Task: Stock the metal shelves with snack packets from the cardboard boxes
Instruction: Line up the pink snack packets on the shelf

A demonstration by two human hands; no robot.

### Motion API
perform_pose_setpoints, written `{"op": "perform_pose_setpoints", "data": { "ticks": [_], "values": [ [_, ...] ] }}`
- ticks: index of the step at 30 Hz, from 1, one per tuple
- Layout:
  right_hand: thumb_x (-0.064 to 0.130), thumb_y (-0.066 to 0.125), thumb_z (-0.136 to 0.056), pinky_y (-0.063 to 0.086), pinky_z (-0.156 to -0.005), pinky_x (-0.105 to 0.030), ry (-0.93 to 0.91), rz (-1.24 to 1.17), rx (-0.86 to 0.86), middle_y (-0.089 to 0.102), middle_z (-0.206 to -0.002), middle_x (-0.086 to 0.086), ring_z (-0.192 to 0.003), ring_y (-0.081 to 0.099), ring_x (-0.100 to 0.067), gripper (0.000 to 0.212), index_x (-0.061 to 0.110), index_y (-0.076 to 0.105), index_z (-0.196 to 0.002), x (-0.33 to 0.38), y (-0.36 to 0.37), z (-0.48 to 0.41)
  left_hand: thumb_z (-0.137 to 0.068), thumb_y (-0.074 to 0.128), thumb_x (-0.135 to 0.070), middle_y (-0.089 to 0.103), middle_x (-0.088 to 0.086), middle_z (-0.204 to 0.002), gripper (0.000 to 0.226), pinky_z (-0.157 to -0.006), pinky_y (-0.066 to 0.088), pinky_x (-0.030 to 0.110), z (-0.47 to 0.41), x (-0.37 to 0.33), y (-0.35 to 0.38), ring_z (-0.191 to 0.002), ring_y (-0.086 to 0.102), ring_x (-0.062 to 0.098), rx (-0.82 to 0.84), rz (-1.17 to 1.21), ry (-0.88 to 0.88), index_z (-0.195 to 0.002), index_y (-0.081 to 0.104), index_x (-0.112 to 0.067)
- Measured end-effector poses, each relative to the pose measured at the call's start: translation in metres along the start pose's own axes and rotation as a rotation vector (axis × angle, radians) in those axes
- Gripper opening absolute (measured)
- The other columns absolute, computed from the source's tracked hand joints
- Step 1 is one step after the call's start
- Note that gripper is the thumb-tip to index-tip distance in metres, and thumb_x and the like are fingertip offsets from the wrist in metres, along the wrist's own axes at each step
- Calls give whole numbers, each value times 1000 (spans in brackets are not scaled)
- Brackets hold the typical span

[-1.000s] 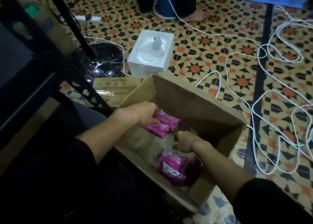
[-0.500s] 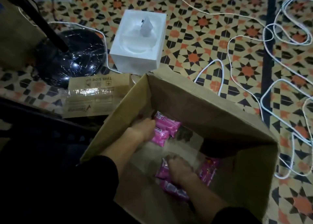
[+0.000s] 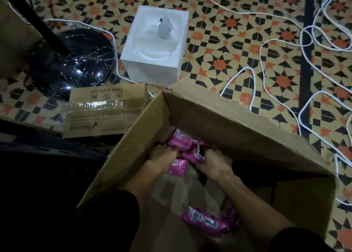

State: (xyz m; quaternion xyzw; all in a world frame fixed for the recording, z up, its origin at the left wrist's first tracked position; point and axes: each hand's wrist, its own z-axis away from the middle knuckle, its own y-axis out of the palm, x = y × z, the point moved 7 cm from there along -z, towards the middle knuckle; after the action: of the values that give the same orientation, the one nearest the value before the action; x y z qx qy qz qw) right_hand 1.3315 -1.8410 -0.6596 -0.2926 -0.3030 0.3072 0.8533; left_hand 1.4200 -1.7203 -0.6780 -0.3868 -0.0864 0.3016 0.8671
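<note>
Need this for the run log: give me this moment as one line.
phase: picking | left grip: holds pink packets | right grip: holds same packets | where: far end of cardboard box

1. Snack packets (image 3: pixel 182 140): bright pink with white label patches.
2. Cardboard box (image 3: pixel 238 130): plain brown; its flat flap (image 3: pixel 106 111) carries black print.
3. Floor tiles (image 3: pixel 228 48): cream, black and orange star-and-triangle pattern.
4. Tissue box (image 3: pixel 154 61): white.
5. Cables (image 3: pixel 266 42): white.
6. Fan base (image 3: pixel 76 67): glossy black.
7. Sleeve (image 3: pixel 122 213): black.

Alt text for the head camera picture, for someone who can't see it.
A person's left hand and right hand grip pink snack packets inside an open cardboard box; more packets lie nearer. A white tissue box sits beyond.
</note>
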Motion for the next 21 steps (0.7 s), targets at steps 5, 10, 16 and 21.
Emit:
{"op": "perform_pose_setpoints", "data": {
  "ticks": [5, 10, 16, 21],
  "values": [
    [58, 64, -86, 35, -112, -40, -88, 133, -8, 28, -151, -16, -137, 30, -35, 71, 24, 46, -145, 14, 8, -14, -86, 74, -17, 58, 5, -133, 58, -91, 42, 27, 14, 12, -12, -121, 56, 26, 250, 143, -25, -139, 50, -13],
    [68, 67, -77, 33, -106, -40, -182, 273, 118, 33, -142, -13, -128, 32, -36, 73, 27, 54, -136, 35, 15, -27, -63, 91, -30, 60, 4, -131, 77, -95, 53, 38, 22, 27, 1, -111, 61, 27, 483, 179, -123, -129, 56, -13],
    [49, 75, -78, 40, -105, -33, -122, 238, 216, 44, -139, -14, -125, 49, -35, 55, 22, 59, -123, 27, 9, -12, -58, 92, -36, 68, 3, -117, 67, -89, 56, 43, 31, 11, 23, -99, 66, 26, 577, 78, -71, -116, 67, -14],
    [33, 79, -78, 33, -109, -44, -84, 407, 230, 42, -144, -13, -130, 45, -35, 50, 17, 61, -122, 29, -40, 31, -66, 88, -38, 62, 3, -123, 67, -91, 55, 41, 33, -38, 23, -106, 62, 26, 575, -27, 34, -122, 61, -14]
  ]
}}
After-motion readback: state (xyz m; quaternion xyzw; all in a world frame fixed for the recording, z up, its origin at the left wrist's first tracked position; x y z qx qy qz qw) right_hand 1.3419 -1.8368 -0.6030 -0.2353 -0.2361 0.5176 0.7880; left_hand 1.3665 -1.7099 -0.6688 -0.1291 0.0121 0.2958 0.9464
